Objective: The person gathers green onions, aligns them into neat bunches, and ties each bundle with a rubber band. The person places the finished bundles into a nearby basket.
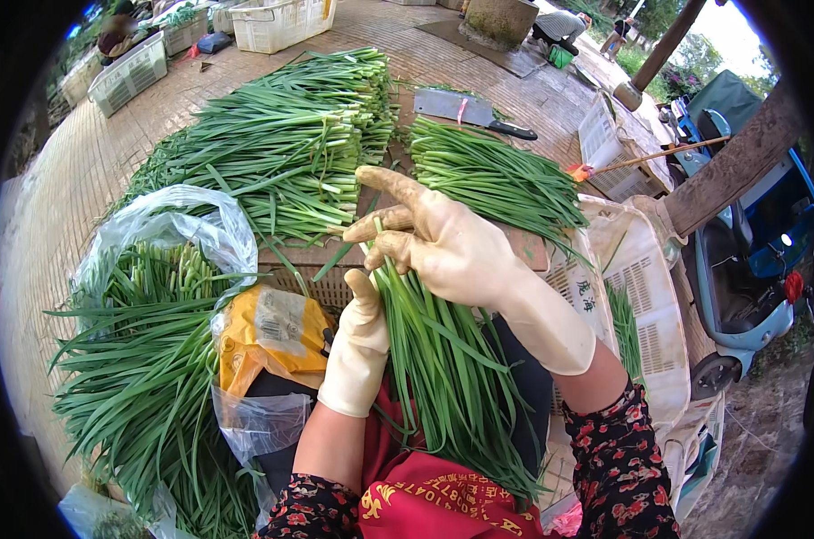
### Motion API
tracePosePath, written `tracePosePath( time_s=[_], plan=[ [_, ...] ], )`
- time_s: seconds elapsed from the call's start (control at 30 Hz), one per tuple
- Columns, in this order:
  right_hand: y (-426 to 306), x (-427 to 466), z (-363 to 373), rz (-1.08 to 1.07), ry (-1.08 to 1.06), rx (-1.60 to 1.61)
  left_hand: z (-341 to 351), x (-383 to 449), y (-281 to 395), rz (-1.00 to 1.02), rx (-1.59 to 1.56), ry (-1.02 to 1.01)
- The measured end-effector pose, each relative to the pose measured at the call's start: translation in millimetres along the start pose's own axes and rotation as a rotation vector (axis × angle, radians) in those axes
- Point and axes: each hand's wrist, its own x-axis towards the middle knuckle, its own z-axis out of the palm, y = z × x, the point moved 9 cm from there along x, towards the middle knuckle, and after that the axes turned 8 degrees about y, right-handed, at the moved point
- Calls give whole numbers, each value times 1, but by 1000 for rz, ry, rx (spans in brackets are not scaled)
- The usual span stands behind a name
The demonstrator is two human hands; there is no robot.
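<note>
A loose bunch of garlic chives point(440, 357) lies over my lap, pale stalk ends up and green leaves trailing toward me. My left hand point(361, 343), in a cream rubber glove, holds the bunch from its left side, thumb raised; its other fingers are hidden behind the leaves. My right hand point(450, 246), in a matching glove with soiled fingertips, is over the stalk ends. Its lower fingers pinch a stalk or two while the upper fingers stretch out to the left. Beyond the hands, a large pile of chives point(265, 141) and a smaller pile point(487, 178) rest on a low board point(521, 246).
A cleaver point(454, 108) lies behind the smaller pile. On my left are more chives point(144, 377), a clear plastic bag point(178, 202) and a yellow bag point(272, 337). White plastic crates point(649, 323) stand at right, near a wooden post point(737, 162) and scooter point(737, 296). People are farther back.
</note>
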Motion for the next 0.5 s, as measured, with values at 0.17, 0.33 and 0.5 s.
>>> tracePosePath(
  time_s=[0.17,0.33,0.5],
  plan=[
    [13,4,30,6,-120,-781,-13,-3,11,13,115,-186],
    [-1,-24,-20,-336,242,-296,-17,-1,-3,-153,42,2],
    [51,-82,-46,419,313,-606,3,-1,-5,-190,-6,-17]
  ],
)
